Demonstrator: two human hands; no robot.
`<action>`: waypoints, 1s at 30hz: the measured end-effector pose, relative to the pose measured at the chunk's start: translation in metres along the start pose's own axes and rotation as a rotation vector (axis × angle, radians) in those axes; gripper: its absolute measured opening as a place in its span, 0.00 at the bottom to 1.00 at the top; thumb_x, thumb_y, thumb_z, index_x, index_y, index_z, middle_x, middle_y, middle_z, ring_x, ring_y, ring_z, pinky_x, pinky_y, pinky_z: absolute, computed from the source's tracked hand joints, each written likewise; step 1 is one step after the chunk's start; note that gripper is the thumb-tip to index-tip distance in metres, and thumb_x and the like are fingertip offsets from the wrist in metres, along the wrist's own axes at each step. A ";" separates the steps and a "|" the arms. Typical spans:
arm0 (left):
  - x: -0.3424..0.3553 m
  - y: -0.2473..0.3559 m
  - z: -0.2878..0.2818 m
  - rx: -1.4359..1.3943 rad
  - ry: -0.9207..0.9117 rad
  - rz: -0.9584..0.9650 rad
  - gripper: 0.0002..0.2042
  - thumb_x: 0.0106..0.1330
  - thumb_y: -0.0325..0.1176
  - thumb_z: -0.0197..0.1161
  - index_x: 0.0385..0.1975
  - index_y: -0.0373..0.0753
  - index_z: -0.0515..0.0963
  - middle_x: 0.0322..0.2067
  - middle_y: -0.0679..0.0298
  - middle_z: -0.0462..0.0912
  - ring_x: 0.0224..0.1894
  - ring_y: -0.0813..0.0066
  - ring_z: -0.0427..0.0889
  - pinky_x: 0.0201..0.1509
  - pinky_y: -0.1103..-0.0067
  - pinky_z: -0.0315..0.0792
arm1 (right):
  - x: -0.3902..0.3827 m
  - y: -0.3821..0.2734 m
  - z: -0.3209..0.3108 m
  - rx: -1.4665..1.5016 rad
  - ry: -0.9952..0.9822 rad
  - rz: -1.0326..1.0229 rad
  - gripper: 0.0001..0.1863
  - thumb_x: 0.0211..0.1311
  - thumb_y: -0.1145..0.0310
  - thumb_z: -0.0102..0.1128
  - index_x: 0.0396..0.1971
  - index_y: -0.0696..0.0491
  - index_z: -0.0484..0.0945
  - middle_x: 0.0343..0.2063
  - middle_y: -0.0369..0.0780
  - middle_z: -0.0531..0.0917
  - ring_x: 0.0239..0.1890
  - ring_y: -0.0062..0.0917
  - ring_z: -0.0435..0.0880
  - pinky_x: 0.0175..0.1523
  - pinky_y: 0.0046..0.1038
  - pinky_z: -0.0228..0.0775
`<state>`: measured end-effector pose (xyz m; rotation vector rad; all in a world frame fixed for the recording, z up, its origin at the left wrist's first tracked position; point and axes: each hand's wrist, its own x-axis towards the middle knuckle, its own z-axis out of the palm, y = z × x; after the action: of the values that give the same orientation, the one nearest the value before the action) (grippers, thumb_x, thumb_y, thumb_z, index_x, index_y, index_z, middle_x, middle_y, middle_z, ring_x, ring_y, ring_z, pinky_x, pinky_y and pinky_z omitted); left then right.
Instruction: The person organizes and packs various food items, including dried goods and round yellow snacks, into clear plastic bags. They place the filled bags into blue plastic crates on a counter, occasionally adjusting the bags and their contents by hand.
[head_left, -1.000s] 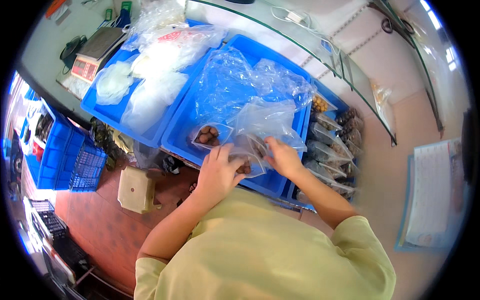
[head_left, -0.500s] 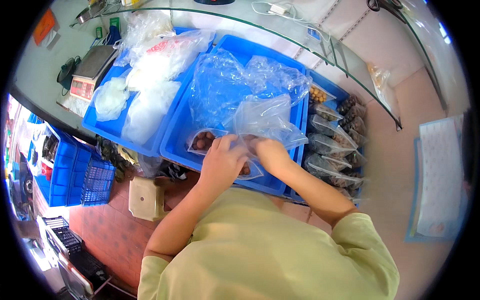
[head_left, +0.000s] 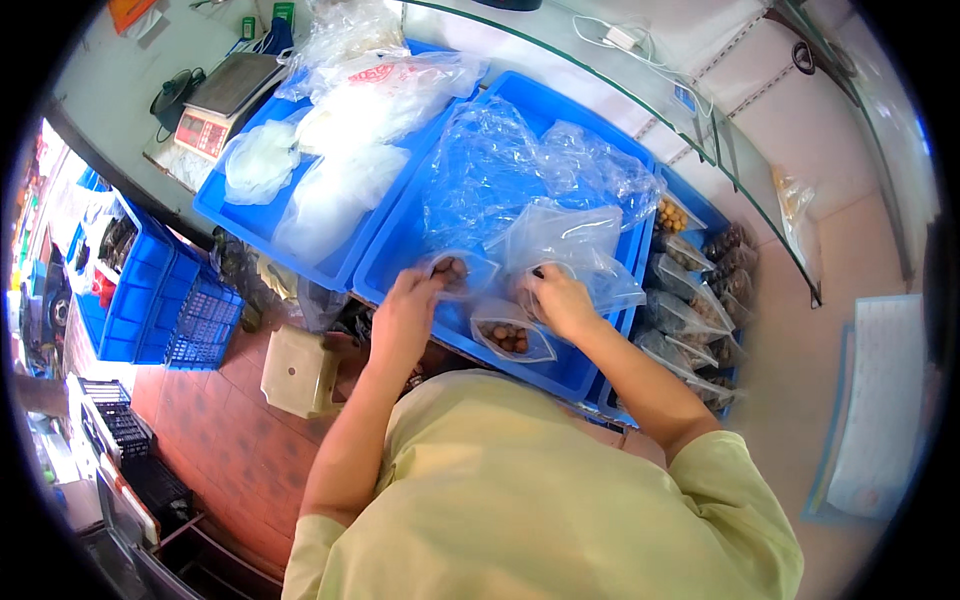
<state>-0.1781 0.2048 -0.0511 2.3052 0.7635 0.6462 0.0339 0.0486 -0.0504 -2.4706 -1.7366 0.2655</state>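
Fingers (head_left: 418, 284) of my left hand (head_left: 402, 315) bend close together at the left edge of the upper bag (head_left: 462, 273); whether they pinch the plastic or only rest against it, I cannot tell. The fingers of my right hand (head_left: 560, 302) curl at the middle bag (head_left: 517, 280); their tips are partly hidden, so I cannot tell what they clamp, if anything. The lower bag (head_left: 508, 337) lies between my forearms. All three rest in the middle blue tray (head_left: 398, 240), toward its near end.

Probable faults: thin plastic gives little support, so a tug on one side of the upper bag could tip it and, if its mouth is unsealed, spill the contents; a sweep of my right wrist could nudge the lower bag.

Appearance: the bags are clear and slightly cloudy, with loose walls; the upper and lower ones hold rounded brown pieces, nut-like, gathered in a small heap.

Farther out, flat clear bags (head_left: 575, 235) lie beyond my right hand, with crumpled film (head_left: 478, 165) behind them. White plastic bags (head_left: 340, 195) fill the left blue tray (head_left: 262, 238); packed bags (head_left: 682, 310) stand in rows at the right.
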 end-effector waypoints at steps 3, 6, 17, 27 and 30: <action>0.031 -0.008 0.001 -0.039 -0.030 0.095 0.08 0.61 0.25 0.61 0.39 0.40 0.82 0.37 0.58 0.79 0.38 0.55 0.81 0.40 0.66 0.76 | -0.001 0.008 0.003 0.018 0.079 -0.121 0.12 0.58 0.71 0.58 0.42 0.43 0.81 0.47 0.43 0.79 0.44 0.43 0.82 0.45 0.41 0.78; 0.043 0.007 -0.010 -0.282 -0.073 0.002 0.09 0.61 0.23 0.62 0.40 0.38 0.82 0.32 0.58 0.79 0.34 0.59 0.81 0.38 0.70 0.75 | -0.005 0.023 0.000 0.154 0.056 -0.141 0.14 0.57 0.72 0.58 0.43 0.42 0.81 0.45 0.42 0.80 0.43 0.42 0.82 0.44 0.40 0.78; 0.034 -0.022 -0.025 -0.160 -0.216 0.029 0.07 0.57 0.24 0.65 0.35 0.37 0.82 0.33 0.60 0.78 0.35 0.63 0.81 0.40 0.73 0.75 | 0.010 0.006 0.006 0.010 0.091 -0.072 0.13 0.56 0.70 0.60 0.42 0.43 0.82 0.42 0.41 0.82 0.42 0.40 0.83 0.42 0.39 0.78; 0.020 -0.025 -0.021 -0.059 -0.206 0.059 0.08 0.60 0.26 0.64 0.39 0.39 0.82 0.43 0.60 0.78 0.37 0.58 0.82 0.42 0.69 0.77 | 0.009 0.005 -0.004 0.253 -0.041 0.020 0.18 0.50 0.72 0.69 0.44 0.46 0.83 0.40 0.42 0.80 0.40 0.40 0.83 0.44 0.35 0.77; 0.018 -0.025 -0.023 -0.102 -0.205 0.058 0.11 0.60 0.27 0.64 0.43 0.37 0.82 0.45 0.58 0.79 0.38 0.59 0.82 0.43 0.70 0.76 | -0.002 0.003 -0.016 0.290 -0.003 0.055 0.16 0.49 0.76 0.66 0.42 0.48 0.83 0.43 0.44 0.80 0.42 0.42 0.82 0.45 0.37 0.76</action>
<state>-0.1882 0.2416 -0.0472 2.2638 0.5568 0.4540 0.0387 0.0458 -0.0354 -2.3096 -1.5094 0.4887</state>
